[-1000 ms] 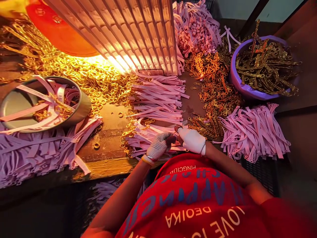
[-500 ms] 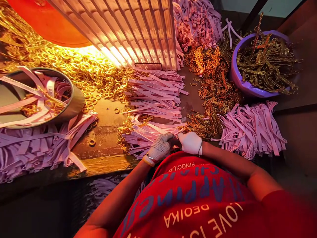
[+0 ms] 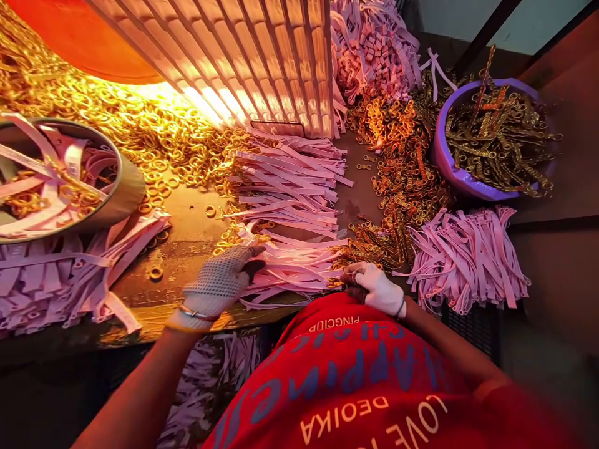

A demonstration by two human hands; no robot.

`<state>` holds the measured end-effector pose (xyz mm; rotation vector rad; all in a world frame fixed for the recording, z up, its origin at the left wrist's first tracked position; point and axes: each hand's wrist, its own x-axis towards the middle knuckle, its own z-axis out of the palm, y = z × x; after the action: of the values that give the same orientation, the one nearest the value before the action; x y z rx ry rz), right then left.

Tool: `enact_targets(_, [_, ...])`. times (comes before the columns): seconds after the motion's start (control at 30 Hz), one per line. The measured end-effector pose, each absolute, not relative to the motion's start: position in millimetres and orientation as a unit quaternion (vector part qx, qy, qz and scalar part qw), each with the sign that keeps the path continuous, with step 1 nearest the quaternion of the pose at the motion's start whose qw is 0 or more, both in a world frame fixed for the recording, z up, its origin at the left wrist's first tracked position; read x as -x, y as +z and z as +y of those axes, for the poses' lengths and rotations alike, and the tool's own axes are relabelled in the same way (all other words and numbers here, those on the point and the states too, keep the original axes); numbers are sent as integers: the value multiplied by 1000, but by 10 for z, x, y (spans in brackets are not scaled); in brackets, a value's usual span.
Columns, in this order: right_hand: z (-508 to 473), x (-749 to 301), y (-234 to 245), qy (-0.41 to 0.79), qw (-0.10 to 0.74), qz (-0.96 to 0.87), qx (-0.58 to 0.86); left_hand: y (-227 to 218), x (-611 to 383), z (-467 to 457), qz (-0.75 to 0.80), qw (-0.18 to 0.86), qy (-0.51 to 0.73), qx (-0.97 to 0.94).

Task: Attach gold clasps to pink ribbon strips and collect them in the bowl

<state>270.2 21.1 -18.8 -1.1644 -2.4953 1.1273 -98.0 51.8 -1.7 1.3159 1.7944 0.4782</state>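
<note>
My left hand (image 3: 222, 277), in a dotted white glove with dark bare fingertips, reaches to the left ends of a layer of pink straps (image 3: 294, 265). Its thumb and forefinger are apart, touching or just above the straps and the gold rings (image 3: 229, 237) there. At the straps' right ends, my right hand (image 3: 377, 288), in a white glove, has its fingers curled together. What it may hold is too small to make out. Short gold chain pieces (image 3: 381, 243) lie just beyond it.
A purple basin (image 3: 442, 153) of chains stands at the right, above a heap of pink straps (image 3: 472, 259). On the left, a tilted metal bowl (image 3: 128, 187) holds straps with gold fittings. A ribbed white panel (image 3: 281, 68) rises behind the straps, beside an orange-red lamp-like shade (image 3: 84, 43).
My hands were together near my shirt and have parted. The left has moved left to the straps' ringed ends; the right has shifted slightly right and down. The view has tilted a little.
</note>
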Motion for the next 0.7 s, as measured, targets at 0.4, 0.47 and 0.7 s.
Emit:
enact_targets(0.4, [850,-2521,-527,325,-52,-739,588,49,-189,642,381,863,310,123])
enact_targets(0.47, [804,-2531,-603,340,-32,-724,600,32,-194,608,348,880,302,113])
enact_targets(0.7, [549,-2565,-522,494,250,-593,585,3,-211,518,404,848,336,69])
